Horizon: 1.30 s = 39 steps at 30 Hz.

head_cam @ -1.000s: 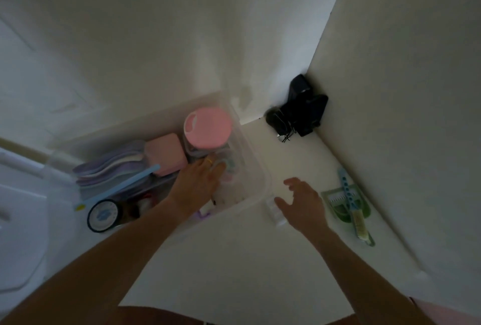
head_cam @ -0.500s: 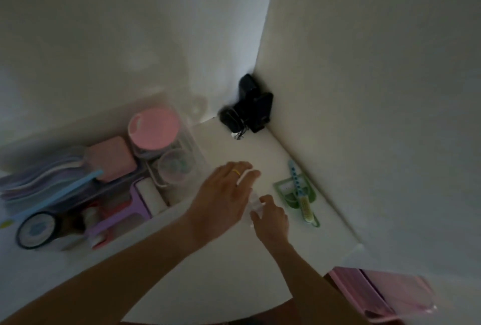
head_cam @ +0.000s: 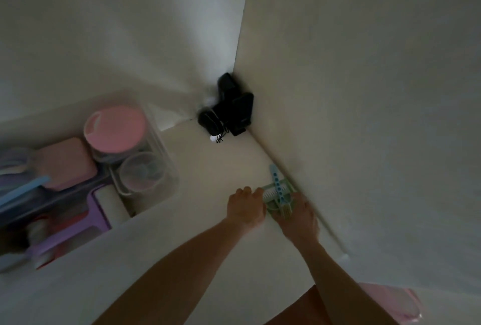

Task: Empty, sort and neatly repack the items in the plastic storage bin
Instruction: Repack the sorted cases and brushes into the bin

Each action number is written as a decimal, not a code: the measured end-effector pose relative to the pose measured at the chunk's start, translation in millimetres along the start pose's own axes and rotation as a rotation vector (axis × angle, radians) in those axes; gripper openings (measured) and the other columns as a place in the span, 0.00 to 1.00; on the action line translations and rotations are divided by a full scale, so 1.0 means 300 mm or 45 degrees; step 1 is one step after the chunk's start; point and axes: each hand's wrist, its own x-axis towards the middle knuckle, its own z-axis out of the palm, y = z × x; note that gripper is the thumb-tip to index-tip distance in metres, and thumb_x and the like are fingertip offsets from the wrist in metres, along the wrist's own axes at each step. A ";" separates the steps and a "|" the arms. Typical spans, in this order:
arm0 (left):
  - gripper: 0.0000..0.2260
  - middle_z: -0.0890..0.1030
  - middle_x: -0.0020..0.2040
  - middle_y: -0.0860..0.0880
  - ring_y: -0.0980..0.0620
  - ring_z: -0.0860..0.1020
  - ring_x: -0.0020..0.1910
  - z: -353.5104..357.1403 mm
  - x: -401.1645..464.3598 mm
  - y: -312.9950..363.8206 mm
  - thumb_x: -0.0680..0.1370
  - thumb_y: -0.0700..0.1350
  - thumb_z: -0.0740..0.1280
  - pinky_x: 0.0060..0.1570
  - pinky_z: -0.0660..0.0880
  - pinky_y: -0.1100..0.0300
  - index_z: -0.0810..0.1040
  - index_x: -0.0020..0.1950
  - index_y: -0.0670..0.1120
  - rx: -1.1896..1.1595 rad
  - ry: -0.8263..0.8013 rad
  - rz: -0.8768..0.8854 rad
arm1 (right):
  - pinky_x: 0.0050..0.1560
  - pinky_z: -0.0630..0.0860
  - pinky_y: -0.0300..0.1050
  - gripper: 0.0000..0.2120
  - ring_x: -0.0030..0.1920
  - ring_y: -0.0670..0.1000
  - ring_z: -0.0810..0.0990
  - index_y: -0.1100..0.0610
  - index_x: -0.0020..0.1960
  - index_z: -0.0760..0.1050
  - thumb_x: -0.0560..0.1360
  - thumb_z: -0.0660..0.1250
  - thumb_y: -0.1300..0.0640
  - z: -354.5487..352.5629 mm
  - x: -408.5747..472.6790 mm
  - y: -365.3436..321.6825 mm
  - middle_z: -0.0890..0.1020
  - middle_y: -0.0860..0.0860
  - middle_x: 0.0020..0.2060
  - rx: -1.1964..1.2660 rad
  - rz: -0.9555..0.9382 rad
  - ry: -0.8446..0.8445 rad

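The clear plastic storage bin (head_cam: 172,168) stands at the left, holding a jar with a round pink lid (head_cam: 114,129), a pink box (head_cam: 65,163), a clear cup (head_cam: 141,171), a white roll (head_cam: 112,204) and purple pieces (head_cam: 99,214). A green dustpan-like tray (head_cam: 279,201) with a light blue stick (head_cam: 276,184) across it lies on the white surface by the right wall. My left hand (head_cam: 244,207) is curled against the tray's left edge; what it holds is hidden. My right hand (head_cam: 299,218) grips the tray's near right side.
Black devices with a cord (head_cam: 229,108) sit in the corner where the two walls meet. A pink plastic object (head_cam: 390,304) shows at the bottom right, below the surface's edge. The wall runs close along the tray's right side.
My left hand came out of the bin, met my right hand over a small clear item, and both hands have moved right to the green tray. The view has swung right.
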 end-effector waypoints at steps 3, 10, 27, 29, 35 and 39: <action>0.19 0.77 0.60 0.41 0.40 0.75 0.59 0.035 0.072 0.012 0.82 0.51 0.57 0.60 0.70 0.50 0.68 0.70 0.46 -0.014 -0.065 -0.008 | 0.50 0.78 0.53 0.27 0.54 0.59 0.80 0.51 0.67 0.64 0.74 0.71 0.48 0.027 0.027 0.014 0.76 0.55 0.56 -0.143 -0.021 -0.058; 0.17 0.76 0.60 0.39 0.39 0.75 0.61 0.060 0.134 0.029 0.80 0.49 0.60 0.62 0.72 0.50 0.69 0.64 0.40 -0.591 -0.096 -0.292 | 0.40 0.81 0.51 0.12 0.42 0.54 0.82 0.51 0.54 0.72 0.73 0.68 0.60 0.052 0.053 0.063 0.83 0.51 0.45 0.023 -0.112 0.102; 0.07 0.84 0.46 0.51 0.47 0.84 0.47 -0.590 -0.259 -0.237 0.74 0.51 0.63 0.49 0.82 0.44 0.75 0.50 0.53 -1.632 0.523 -0.329 | 0.39 0.75 0.46 0.18 0.42 0.48 0.82 0.47 0.57 0.71 0.72 0.74 0.56 -0.414 -0.327 -0.621 0.81 0.43 0.46 0.675 -0.419 0.171; 0.10 0.86 0.45 0.48 0.45 0.85 0.45 -0.652 -0.338 -0.358 0.71 0.52 0.63 0.47 0.82 0.41 0.80 0.48 0.50 -1.544 0.596 -0.312 | 0.40 0.76 0.48 0.19 0.43 0.49 0.81 0.46 0.57 0.69 0.72 0.73 0.56 -0.420 -0.360 -0.734 0.80 0.43 0.45 0.658 -0.473 0.082; 0.05 0.84 0.41 0.51 0.50 0.83 0.42 -0.780 -0.625 -0.727 0.74 0.47 0.68 0.46 0.81 0.54 0.83 0.46 0.55 -1.394 0.708 -0.333 | 0.43 0.78 0.44 0.20 0.42 0.43 0.80 0.46 0.57 0.74 0.68 0.77 0.46 -0.297 -0.418 -1.058 0.79 0.39 0.42 0.602 -0.662 -0.227; 0.11 0.86 0.46 0.53 0.52 0.83 0.47 -0.838 -0.743 -0.912 0.79 0.41 0.68 0.53 0.80 0.52 0.83 0.49 0.59 -1.360 0.660 -0.287 | 0.36 0.79 0.43 0.15 0.33 0.43 0.80 0.51 0.50 0.82 0.67 0.79 0.47 -0.192 -0.458 -1.230 0.83 0.43 0.33 0.786 -0.632 -0.595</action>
